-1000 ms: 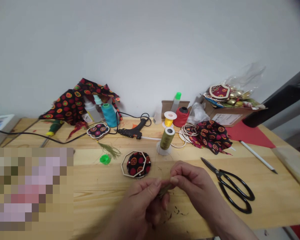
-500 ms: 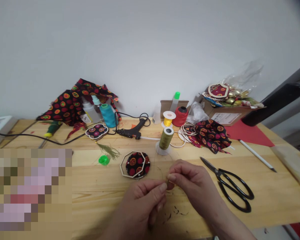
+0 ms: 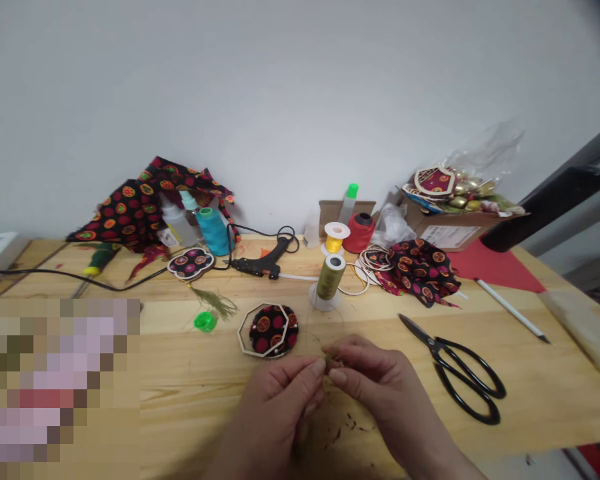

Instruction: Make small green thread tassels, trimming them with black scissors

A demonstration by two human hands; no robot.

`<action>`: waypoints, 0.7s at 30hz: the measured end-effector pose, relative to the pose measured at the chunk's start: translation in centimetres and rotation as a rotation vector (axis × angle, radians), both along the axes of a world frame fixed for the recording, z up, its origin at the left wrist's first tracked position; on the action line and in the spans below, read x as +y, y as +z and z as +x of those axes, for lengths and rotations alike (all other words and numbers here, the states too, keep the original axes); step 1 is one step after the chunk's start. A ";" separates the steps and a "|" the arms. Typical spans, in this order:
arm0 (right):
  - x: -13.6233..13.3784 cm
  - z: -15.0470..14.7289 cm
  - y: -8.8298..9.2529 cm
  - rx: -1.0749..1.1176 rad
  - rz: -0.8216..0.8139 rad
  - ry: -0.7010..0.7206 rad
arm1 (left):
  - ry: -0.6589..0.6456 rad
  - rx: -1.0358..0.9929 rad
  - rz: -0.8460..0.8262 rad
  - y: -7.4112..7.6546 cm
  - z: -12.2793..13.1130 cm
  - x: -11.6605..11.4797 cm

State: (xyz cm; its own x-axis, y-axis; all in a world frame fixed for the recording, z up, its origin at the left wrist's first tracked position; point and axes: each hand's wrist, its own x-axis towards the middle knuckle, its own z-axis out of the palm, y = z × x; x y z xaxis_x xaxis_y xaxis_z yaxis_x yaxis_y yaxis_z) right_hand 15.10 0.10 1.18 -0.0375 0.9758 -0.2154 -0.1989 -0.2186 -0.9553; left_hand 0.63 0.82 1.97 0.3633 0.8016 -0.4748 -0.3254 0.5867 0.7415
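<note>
My left hand [image 3: 290, 393] and my right hand [image 3: 375, 377] meet above the front of the table. Between their pinched fingertips is olive-green thread [image 3: 330, 359], mostly covered by the fingers. A loose strand seems to run up toward the olive thread spool [image 3: 331, 277], which stands upright just beyond. Left of the hands lies a round black patterned fabric piece [image 3: 267, 330] with a wooden octagon frame [image 3: 242, 328] overlapping it. Black-handled scissors [image 3: 457, 370] rest to the right, apart from my right hand.
A green cap [image 3: 205, 322] and a green tassel [image 3: 217, 303] on a flower-shaped ornament [image 3: 190, 264] lie to the left. Behind are a glue gun [image 3: 263, 263], a teal thread cone [image 3: 213, 230], a red thread cone [image 3: 359, 233] and crumpled fabric [image 3: 423, 273]. A white pencil [image 3: 513, 310] lies at right.
My right fingers have shifted slightly, with the thumb lower and the fingertips more apart. More of the olive thread shows between the hands. The view has moved a little; the table items stay put.
</note>
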 end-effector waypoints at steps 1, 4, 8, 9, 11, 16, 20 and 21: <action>0.1 -0.1 0.2 -0.028 0.023 -0.007 | -0.015 -0.006 0.003 0.0 0.0 0.0; 0.4 -0.2 0.6 -0.071 0.057 -0.016 | -0.047 0.000 0.024 -0.1 -0.1 -0.1; 0.6 -0.4 0.6 -0.038 0.067 -0.027 | -0.073 0.021 0.063 -0.4 -0.3 0.0; 0.6 -0.5 0.5 -0.026 0.067 -0.039 | -0.079 0.032 0.066 -0.4 -0.4 0.0; 0.7 -0.6 0.4 -0.016 0.069 -0.064 | -0.103 0.048 0.063 -0.4 -0.5 0.1; 0.7 -0.6 0.4 -0.078 0.112 -0.097 | -0.113 0.048 0.054 -0.6 -0.5 0.0; 0.8 -0.5 0.9 -0.175 0.156 -0.084 | -0.108 0.038 0.042 -0.9 -0.3 0.0; 0.8 -0.5 1.0 -0.199 0.163 -0.079 | -0.095 0.050 0.047 -0.9 -0.3 0.0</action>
State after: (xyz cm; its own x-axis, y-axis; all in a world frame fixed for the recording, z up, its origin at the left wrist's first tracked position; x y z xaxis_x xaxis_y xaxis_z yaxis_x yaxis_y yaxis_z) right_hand 14.57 0.86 2.19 0.0671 0.9964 -0.0510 -0.0137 -0.0502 -0.9986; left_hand 0.32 0.79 1.08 0.4158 0.7865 -0.4567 -0.2317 0.5771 0.7831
